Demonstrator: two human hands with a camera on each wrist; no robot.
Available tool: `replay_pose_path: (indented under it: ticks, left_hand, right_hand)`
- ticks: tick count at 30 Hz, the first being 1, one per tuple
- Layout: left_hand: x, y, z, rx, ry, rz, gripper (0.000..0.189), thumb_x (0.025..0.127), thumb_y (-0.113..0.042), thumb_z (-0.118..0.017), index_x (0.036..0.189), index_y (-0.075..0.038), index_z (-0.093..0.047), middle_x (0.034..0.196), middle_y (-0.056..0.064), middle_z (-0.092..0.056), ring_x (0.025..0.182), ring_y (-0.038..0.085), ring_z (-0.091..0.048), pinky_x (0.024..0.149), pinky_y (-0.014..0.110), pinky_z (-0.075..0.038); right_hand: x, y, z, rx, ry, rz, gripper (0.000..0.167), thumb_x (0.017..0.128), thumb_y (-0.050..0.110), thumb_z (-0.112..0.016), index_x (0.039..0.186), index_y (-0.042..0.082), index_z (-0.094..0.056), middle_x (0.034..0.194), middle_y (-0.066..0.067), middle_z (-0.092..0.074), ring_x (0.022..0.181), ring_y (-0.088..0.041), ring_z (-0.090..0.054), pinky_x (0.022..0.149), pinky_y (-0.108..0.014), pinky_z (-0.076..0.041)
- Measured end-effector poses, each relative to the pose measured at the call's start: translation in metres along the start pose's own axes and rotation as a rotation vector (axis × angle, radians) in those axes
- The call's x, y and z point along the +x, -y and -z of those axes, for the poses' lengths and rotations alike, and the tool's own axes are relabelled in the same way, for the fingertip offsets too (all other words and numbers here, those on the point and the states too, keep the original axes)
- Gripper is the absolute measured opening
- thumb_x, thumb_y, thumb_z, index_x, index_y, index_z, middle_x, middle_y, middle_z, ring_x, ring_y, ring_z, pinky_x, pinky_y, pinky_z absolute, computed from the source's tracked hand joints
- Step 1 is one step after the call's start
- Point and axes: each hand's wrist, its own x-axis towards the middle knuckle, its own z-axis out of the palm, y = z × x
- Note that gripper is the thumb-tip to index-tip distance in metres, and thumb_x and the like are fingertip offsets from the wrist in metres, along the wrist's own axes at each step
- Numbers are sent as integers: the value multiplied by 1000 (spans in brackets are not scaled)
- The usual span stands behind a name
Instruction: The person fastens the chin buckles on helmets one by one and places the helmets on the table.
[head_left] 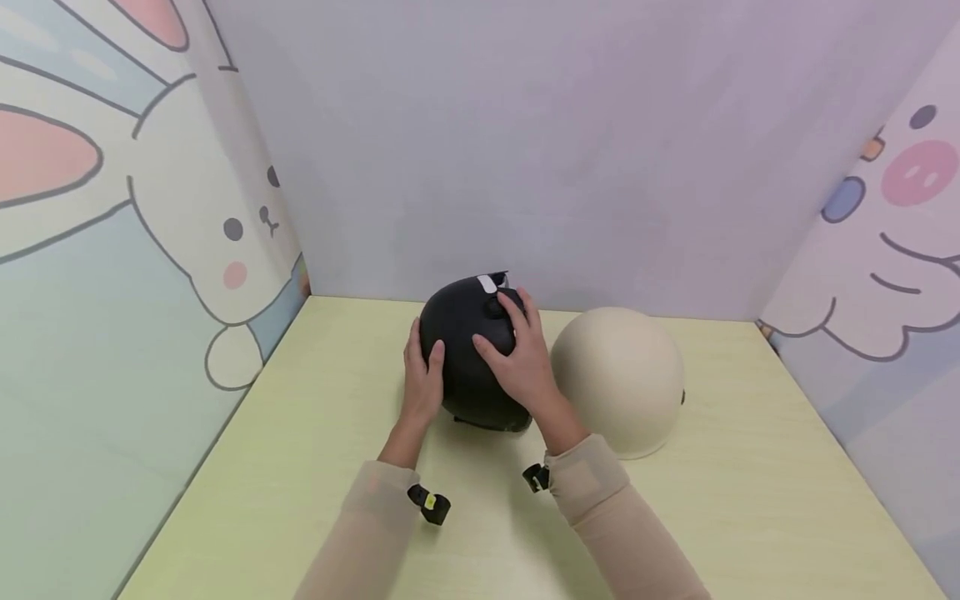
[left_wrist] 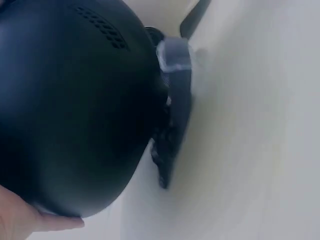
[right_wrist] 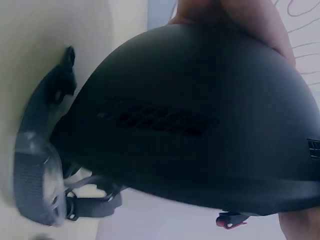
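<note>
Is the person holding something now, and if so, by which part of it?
Yes, the black helmet, by its outer shell: in the head view, the left grip on its left side, the right grip on its right.

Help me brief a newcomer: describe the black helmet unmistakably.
Find the pale yellow table; toward its back, a left hand and right hand hold a rounded helmet. It is black with vents, unlike the cream helmet to its right.
</note>
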Motion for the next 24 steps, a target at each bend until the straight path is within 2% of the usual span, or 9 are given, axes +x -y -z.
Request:
replay_pose_path:
  ticks: [8, 16, 21, 24]
  left_hand:
    - [-7, 8, 4, -107, -19, 61, 65, 104, -41, -33, 157, -12, -12, 159, 13, -15, 144, 29, -16, 112, 50, -14]
    - [-10, 11, 15, -156, 0, 205, 65, 104, -48, -26, 158, -16, -7, 161, 10, -11, 144, 29, -13, 113, 49, -14]
    - [-8, 9, 17, -133, 17, 218, 67, 104, -52, -25, 158, -17, -6, 161, 10, -9, 144, 30, -13, 113, 50, -14]
    - [-7, 7, 17, -123, 22, 212, 67, 104, -52, -25, 158, -16, -6, 161, 10, -9, 144, 30, -13, 113, 49, -14]
  right_hand:
    - [-3, 10, -15, -17, 34, 11, 67, 93, 31, -67, 150, 11, -38, 160, -7, -11, 142, -31, -23, 105, -53, -31]
    - [-6, 23, -31, -55, 71, 60, 62, 97, 29, -62, 150, 10, -38, 160, -11, -12, 140, -31, -29, 98, -52, -40]
    - [-7, 25, -33, -34, 52, 66, 56, 99, 25, -58, 149, 10, -39, 160, -12, -13, 136, -32, -35, 87, -52, -46]
    - [-7, 25, -33, -18, 61, 60, 55, 100, 26, -56, 150, 10, -38, 161, -10, -12, 137, -32, -34, 83, -52, -47]
